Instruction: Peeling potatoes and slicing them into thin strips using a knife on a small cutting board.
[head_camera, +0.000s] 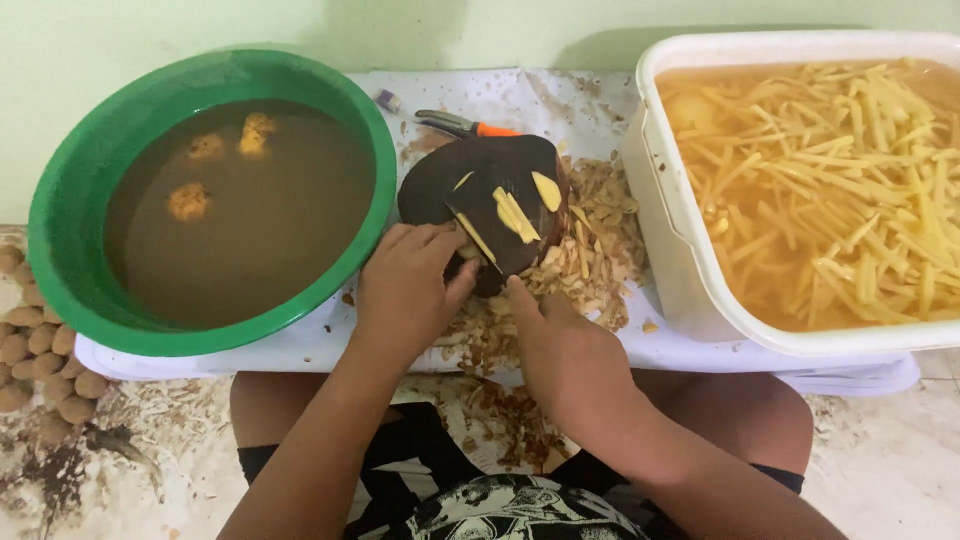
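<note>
Potato strips (515, 212) lie on the dark round cutting board (440, 180), between the green basin (80, 190) and white tub (680, 260). Best to keep the left hand (405, 290) curled, fingers (430, 240) tucked, pinning the piece. The right hand (565, 345) is closed around a knife (478, 240) at the board's near edge.

Green basin (70, 200) w/ brown water, white tub (670, 230) w/ yellow potato strips (840, 190), dark board (440, 180)
</note>
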